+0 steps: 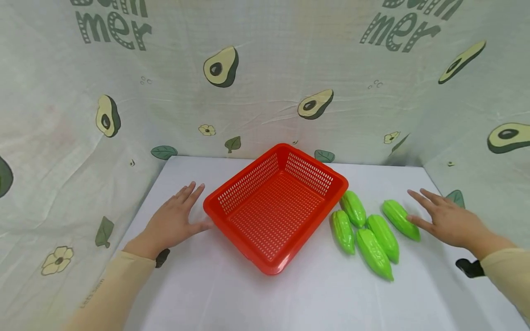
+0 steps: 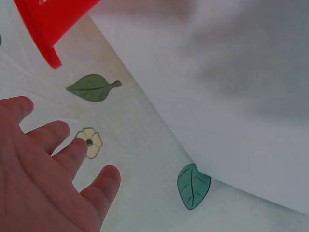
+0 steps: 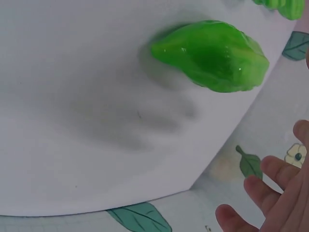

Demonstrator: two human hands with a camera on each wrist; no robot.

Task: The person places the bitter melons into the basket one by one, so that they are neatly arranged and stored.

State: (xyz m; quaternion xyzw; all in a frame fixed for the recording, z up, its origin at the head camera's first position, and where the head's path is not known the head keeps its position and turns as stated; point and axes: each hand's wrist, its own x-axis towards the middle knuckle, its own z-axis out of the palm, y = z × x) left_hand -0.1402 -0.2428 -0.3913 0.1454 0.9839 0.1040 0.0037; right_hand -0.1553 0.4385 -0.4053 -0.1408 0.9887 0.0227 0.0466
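Observation:
A red plastic basket (image 1: 275,214) with slotted walls stands at an angle on the white table, holding nothing. Right of it lie several glossy green ridged vegetables (image 1: 374,253), pointed at one end, which look like bitter melons. My left hand (image 1: 171,223) hovers at the basket's left side, fingers spread, the thumb close to its rim; contact cannot be told. Beside the rightmost bitter melon (image 1: 400,219), my right hand (image 1: 453,223) is held with its fingers extended. That hand grips nothing, and its shadow falls on the table in the right wrist view near one bitter melon (image 3: 212,57).
The white table (image 1: 314,299) ends at a back edge and two side edges. Around it hangs pale cloth (image 1: 265,27) printed with avocados, leaves and flowers. One bitter melon (image 1: 353,209) lies right against or under the basket's right rim.

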